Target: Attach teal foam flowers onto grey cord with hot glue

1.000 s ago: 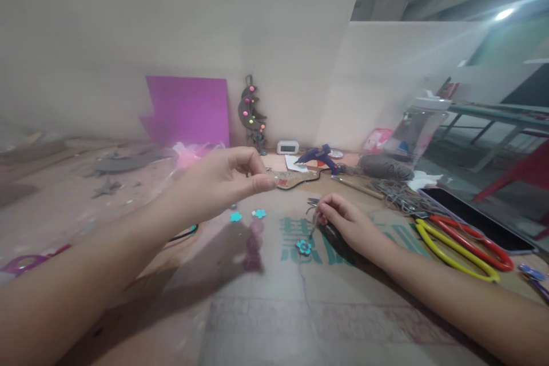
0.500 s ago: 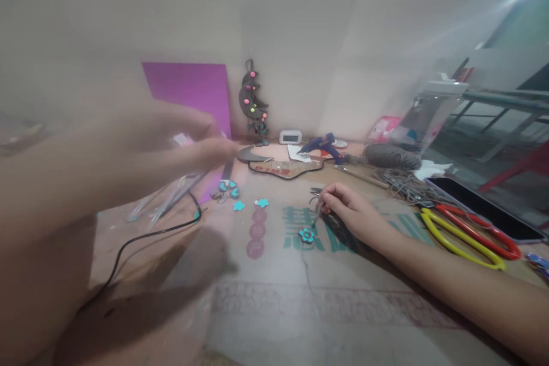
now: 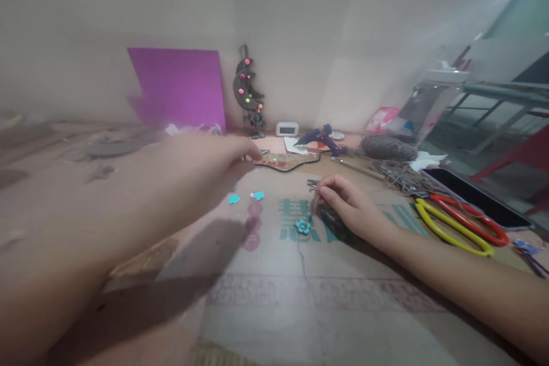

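Your right hand [image 3: 345,203] has its grip clamped on gray cord [image 3: 316,205], right of frame centre, a turquoise flower [image 3: 302,226] lying below. Your left hand [image 3: 217,161] is left of centre, its grip too blurred to tell.

On the counter [image 3: 146,334], scissors [image 3: 455,224] lie left of the phone [image 3: 478,199]; the glue gun [image 3: 319,136] sits behind the corded flower [image 3: 302,226].

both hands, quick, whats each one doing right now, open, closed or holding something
Left hand: blurred; open or holding something, cannot be told.
Right hand: closed, pinching grey string.
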